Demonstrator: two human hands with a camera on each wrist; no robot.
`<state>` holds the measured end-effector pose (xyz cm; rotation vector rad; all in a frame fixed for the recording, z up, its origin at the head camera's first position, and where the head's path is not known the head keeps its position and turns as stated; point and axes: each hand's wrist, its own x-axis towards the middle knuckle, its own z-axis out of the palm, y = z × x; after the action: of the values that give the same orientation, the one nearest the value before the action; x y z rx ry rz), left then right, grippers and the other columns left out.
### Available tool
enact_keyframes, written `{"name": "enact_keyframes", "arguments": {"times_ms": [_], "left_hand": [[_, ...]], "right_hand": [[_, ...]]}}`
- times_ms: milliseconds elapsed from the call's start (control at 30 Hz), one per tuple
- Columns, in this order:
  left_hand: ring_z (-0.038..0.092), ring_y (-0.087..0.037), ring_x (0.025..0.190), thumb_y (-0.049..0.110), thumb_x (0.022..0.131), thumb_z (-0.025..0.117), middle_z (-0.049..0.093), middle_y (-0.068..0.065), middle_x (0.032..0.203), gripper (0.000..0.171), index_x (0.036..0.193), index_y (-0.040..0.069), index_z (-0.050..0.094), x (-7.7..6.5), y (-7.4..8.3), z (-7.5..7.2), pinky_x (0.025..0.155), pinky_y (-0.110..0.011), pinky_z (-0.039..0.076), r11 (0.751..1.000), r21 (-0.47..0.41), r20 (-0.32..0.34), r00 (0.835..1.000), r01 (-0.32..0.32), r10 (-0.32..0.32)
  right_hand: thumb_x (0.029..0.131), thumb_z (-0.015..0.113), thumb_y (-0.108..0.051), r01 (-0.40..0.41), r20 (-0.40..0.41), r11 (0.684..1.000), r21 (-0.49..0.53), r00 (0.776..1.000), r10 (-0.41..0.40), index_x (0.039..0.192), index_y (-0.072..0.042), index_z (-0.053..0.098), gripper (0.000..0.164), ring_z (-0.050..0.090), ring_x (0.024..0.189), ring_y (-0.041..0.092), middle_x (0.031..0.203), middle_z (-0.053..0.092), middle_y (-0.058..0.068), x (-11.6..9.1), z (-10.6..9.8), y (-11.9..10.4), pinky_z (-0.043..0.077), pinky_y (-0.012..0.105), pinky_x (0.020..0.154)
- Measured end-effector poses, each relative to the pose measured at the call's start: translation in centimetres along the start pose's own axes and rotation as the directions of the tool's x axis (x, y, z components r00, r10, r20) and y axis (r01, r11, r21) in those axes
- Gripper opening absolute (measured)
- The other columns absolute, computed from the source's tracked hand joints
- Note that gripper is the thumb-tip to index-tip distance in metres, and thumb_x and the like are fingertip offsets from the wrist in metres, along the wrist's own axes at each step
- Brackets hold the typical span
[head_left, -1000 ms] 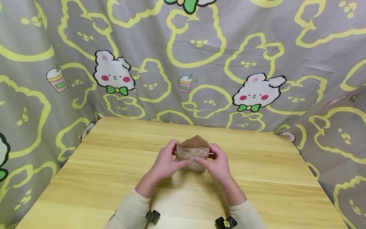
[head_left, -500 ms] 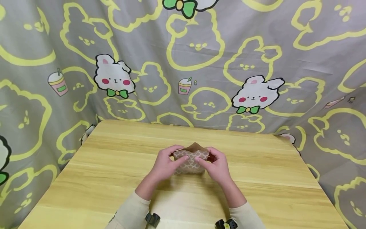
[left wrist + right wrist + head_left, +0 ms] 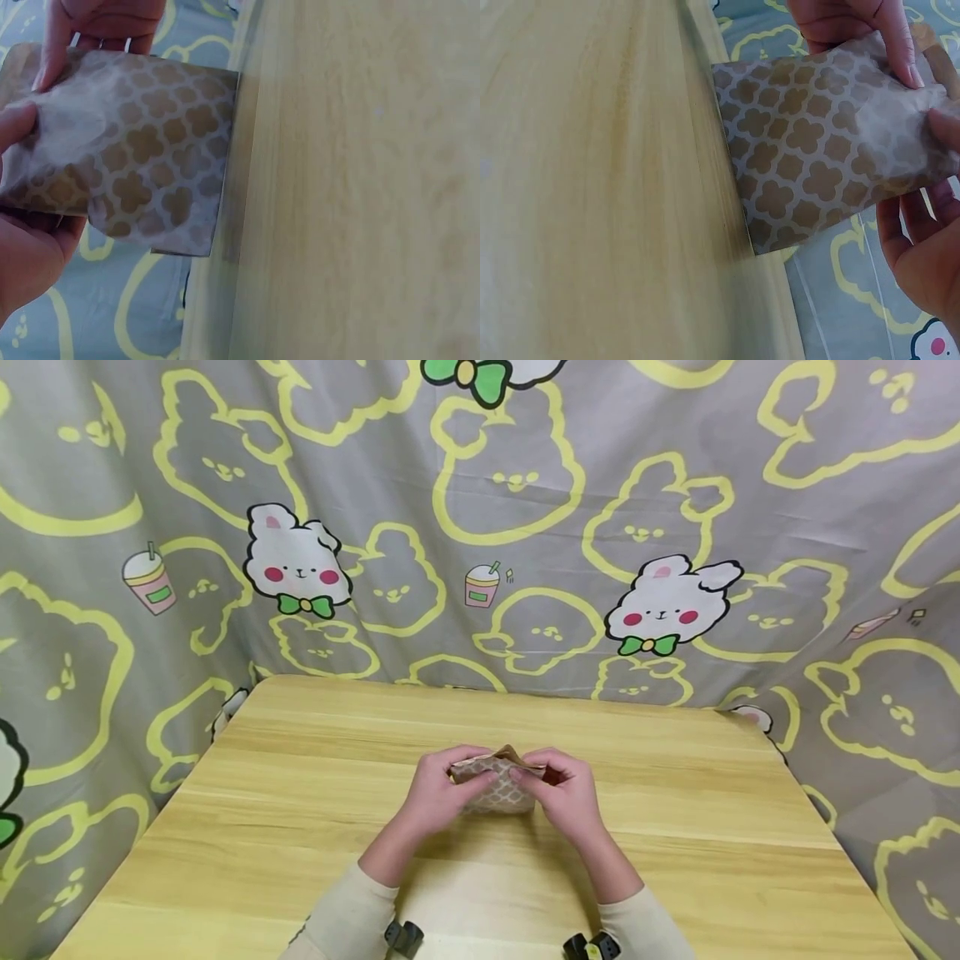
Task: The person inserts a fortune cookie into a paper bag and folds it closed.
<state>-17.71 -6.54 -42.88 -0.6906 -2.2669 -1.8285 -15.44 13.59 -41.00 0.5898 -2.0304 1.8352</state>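
Observation:
Between the two hands a small brown paper bag (image 3: 501,795) with a pale quatrefoil lattice stands upright near the table's middle. The left hand (image 3: 438,789) grips its upper left side, thumb on the front and fingers behind. From the right, the right hand (image 3: 564,785) grips the other side in the same way, its thumb close to the left one. In the left wrist view the front of the bag (image 3: 161,157) looks creased under the thumbs, and its bottom edge meets the table. A brown peak of the back panel shows above the rim. What the bag contains is hidden.
The wooden table (image 3: 247,810) spreads out around the hands. A grey curtain (image 3: 405,468) with yellow outlines and white rabbits hangs behind it and at both sides. Black wrist cameras (image 3: 405,937) sit at the cuffs.
The bag's mouth, wide one second ago, has narrowed as the hands press its top together. Less of the brown back panel shows, and the thumbs have come up near the rim.

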Motion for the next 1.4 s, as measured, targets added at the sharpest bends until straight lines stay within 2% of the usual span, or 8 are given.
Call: {"name": "enact_keyframes", "arguments": {"times_ms": [267, 367, 600, 833, 1033, 1133, 1233, 1400], "left_hand": [[0.071, -0.023, 0.085, -0.012, 0.08, 0.077, 0.074, -0.012, 0.092, 0.016, 0.093, -0.003, 0.076, 0.0, 2.7, 0.2, 0.074, -0.033, 0.057, 0.989, 0.027, -0.022, 0.989, -0.145, 0.145], [0.071, -0.022, 0.083, -0.013, 0.08, 0.077, 0.074, -0.012, 0.09, 0.015, 0.091, -0.004, 0.076, 0.0, 3.4, 0.2, 0.072, -0.033, 0.057, 0.985, 0.016, -0.028, 0.985, -0.169, 0.169], [0.071, -0.017, 0.091, -0.007, 0.082, 0.078, 0.075, -0.006, 0.099, 0.022, 0.103, 0.001, 0.076, -0.1, 1.8, 0.8, 0.079, -0.033, 0.056, 0.987, -0.012, -0.035, 0.986, -0.161, 0.161], [0.072, -0.029, 0.082, -0.019, 0.079, 0.073, 0.073, -0.018, 0.091, 0.018, 0.094, -0.009, 0.075, -0.4, 2.7, 0.9, 0.072, -0.033, 0.057, 0.959, -0.013, -0.079, 0.957, -0.282, 0.28], [0.072, -0.033, 0.081, -0.021, 0.077, 0.074, 0.073, -0.02, 0.089, 0.017, 0.091, -0.011, 0.074, -0.4, 3.3, 0.8, 0.071, -0.033, 0.058, 0.967, -0.006, -0.088, 0.964, -0.254, 0.252], [0.072, -0.031, 0.086, -0.017, 0.079, 0.075, 0.073, -0.018, 0.093, 0.019, 0.096, -0.009, 0.074, -0.4, 3.1, 0.7, 0.076, -0.035, 0.057, 0.976, 0.014, -0.075, 0.973, -0.218, 0.218], [0.071, -0.028, 0.091, -0.013, 0.079, 0.077, 0.074, -0.015, 0.098, 0.023, 0.101, -0.005, 0.075, -0.3, 1.8, 0.8, 0.079, -0.036, 0.056, 0.979, 0.044, -0.062, 0.978, -0.198, 0.2], [0.071, -0.026, 0.09, -0.011, 0.082, 0.076, 0.074, -0.01, 0.099, 0.022, 0.101, 0.0, 0.077, 0.0, -0.5, 0.9, 0.078, -0.035, 0.057, 0.969, 0.064, -0.043, 0.97, -0.237, 0.24]], "right_hand": [[0.084, 0.071, 0.015, 0.072, 0.086, 0.997, 0.023, 0.994, -0.074, 0.104, 0.009, 0.072, 0.021, 0.069, 0.09, 0.019, 0.101, 0.073, 0.016, 0.2, -0.1, 2.7, 0.055, 0.027, 0.071], [0.084, 0.071, 0.015, 0.115, 0.08, 0.993, 0.024, 0.99, -0.117, 0.101, 0.008, 0.074, 0.018, 0.069, 0.089, 0.022, 0.098, 0.073, 0.014, 0.2, -0.1, 3.1, 0.055, 0.028, 0.07], [0.081, 0.071, 0.019, 0.157, 0.054, 0.987, 0.042, 0.986, -0.16, 0.094, 0.009, 0.075, 0.017, 0.07, 0.087, 0.021, 0.093, 0.073, 0.017, -0.1, 0.0, 3.8, 0.056, 0.028, 0.069], [0.078, 0.074, 0.019, 0.137, 0.044, 0.989, 0.061, 0.989, -0.139, 0.092, 0.007, 0.075, 0.019, 0.067, 0.073, 0.012, 0.088, 0.073, 0.016, -0.4, 0.1, 4.3, 0.054, 0.024, 0.061], [0.075, 0.073, 0.024, 0.16, 0.057, 0.987, 0.035, 0.985, -0.162, 0.09, 0.006, 0.076, 0.024, 0.055, 0.06, 0.007, 0.082, 0.071, 0.018, -0.3, -0.3, 4.2, 0.043, 0.021, 0.048], [0.073, 0.074, 0.026, 0.169, 0.022, 0.986, -0.005, 0.985, -0.169, 0.086, 0.009, 0.074, 0.021, 0.057, 0.063, 0.009, 0.078, 0.07, 0.019, -0.2, -0.1, 3.2, 0.044, 0.022, 0.051], [0.072, 0.074, 0.025, 0.153, -0.028, 0.988, -0.032, 0.988, -0.154, 0.082, 0.012, 0.072, 0.017, 0.056, 0.062, 0.009, 0.074, 0.068, 0.02, -0.1, 0.2, 2.0, 0.044, 0.021, 0.051], [0.073, 0.073, 0.026, 0.135, -0.055, 0.991, -0.007, 0.989, -0.135, 0.081, 0.011, 0.071, 0.016, 0.051, 0.058, 0.008, 0.069, 0.066, 0.017, -0.1, 0.2, 1.5, 0.041, 0.02, 0.049]]}}
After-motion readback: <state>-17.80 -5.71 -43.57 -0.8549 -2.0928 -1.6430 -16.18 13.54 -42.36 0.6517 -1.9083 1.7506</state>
